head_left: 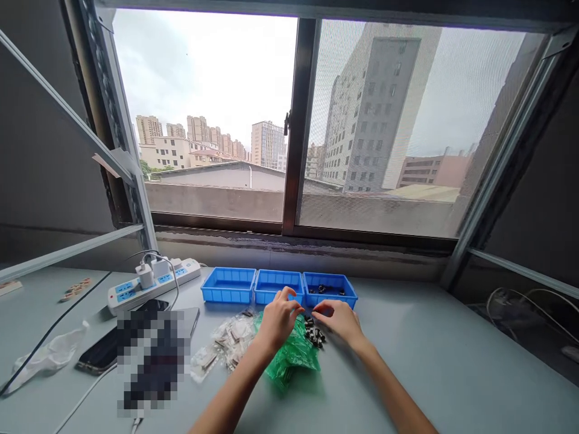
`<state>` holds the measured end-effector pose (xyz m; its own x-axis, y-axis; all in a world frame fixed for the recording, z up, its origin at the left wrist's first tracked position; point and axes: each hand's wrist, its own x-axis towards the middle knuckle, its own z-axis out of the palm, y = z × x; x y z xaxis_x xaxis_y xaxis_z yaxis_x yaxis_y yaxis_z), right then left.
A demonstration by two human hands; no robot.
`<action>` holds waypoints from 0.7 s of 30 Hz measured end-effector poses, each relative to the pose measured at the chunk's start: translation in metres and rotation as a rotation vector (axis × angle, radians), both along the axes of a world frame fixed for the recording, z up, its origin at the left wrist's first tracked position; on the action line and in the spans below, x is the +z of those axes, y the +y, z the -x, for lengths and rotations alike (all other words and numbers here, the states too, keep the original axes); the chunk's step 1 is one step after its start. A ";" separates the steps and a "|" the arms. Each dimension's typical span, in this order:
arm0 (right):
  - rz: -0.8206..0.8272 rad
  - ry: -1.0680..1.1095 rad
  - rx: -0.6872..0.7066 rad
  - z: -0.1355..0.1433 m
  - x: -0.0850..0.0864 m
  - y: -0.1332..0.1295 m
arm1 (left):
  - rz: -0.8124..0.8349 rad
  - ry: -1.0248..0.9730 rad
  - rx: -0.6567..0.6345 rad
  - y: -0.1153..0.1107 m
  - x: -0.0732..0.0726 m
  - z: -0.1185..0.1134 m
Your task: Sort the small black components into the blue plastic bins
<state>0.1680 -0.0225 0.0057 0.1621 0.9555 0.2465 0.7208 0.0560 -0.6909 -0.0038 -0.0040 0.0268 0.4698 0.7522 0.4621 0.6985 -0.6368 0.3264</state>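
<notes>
**A:** What's on the table (434, 361), starting from the left?

**B:** A crumpled clear bag (47, 357) near the edge, then a phone (97, 357) lying flat. Behind it sits a white power strip (154, 282) with a charger (145, 275) plugged in. A blurred patch covers whatever lies right of the phone.

**A:** And toward the middle?

**B:** Small clear packets (226, 343) with metal bits inside, just beside a green plastic bag (294, 358). Behind them stand three blue trays (278, 286) side by side, touching. The right one holds a few dark pieces; the other two look bare.

**A:** The hands?

**B:** The left hand (278, 319) rests over the green bag, fingers curled and tips pinched together. Whether anything sits between them is too small to tell. The right hand (341, 319) hovers close by, fingers bent downward, tips just above a little heap of small dark parts (314, 333). I cannot tell if it grips one.

**A:** Where does that heap sit?

**B:** On the table between the two hands, against the green bag's right edge, in front of the right tray.
</notes>
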 end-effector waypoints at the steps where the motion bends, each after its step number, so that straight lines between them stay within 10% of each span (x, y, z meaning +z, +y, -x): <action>1: -0.016 0.059 0.009 0.000 -0.001 0.002 | 0.002 -0.005 0.004 0.000 0.000 0.001; 10: 0.036 0.602 0.106 0.006 0.003 0.006 | 0.021 -0.019 -0.016 -0.004 0.003 0.000; 21: 0.081 0.696 0.170 0.006 0.006 0.001 | 0.019 -0.011 0.024 -0.003 0.002 -0.002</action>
